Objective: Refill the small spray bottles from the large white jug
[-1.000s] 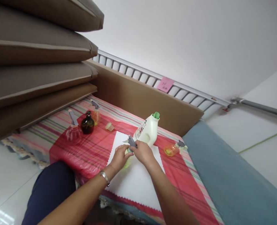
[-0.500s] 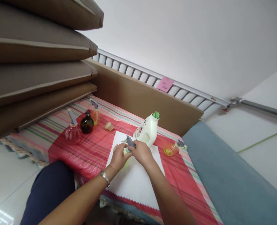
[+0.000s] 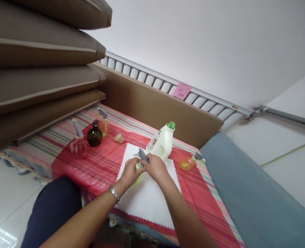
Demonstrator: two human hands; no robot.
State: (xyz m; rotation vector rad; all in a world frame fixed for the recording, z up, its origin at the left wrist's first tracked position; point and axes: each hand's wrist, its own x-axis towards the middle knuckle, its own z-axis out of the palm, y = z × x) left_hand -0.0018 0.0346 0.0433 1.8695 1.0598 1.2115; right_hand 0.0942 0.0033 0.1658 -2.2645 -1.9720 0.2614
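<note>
My left hand (image 3: 130,172) is wrapped round the body of a small yellow-green spray bottle (image 3: 139,178) that stands on a white cloth (image 3: 147,199). My right hand (image 3: 155,167) is closed on the bottle's grey trigger head (image 3: 143,155). A white detergent jug with a green cap (image 3: 162,142) stands just behind my hands. A silver bracelet (image 3: 114,194) is on my left wrist.
On the red striped sheet (image 3: 95,162) stand a clear spray bottle (image 3: 78,144), a dark brown bottle (image 3: 95,135) and an orange spray bottle (image 3: 104,124). Another orange spray bottle (image 3: 190,162) lies on its side at right. Brown cushions (image 3: 39,79) are stacked left; a blue mat (image 3: 248,199) lies right.
My hands have stayed on the small spray bottle, with only a slight shift of the grip at its head. The view has drifted a little.
</note>
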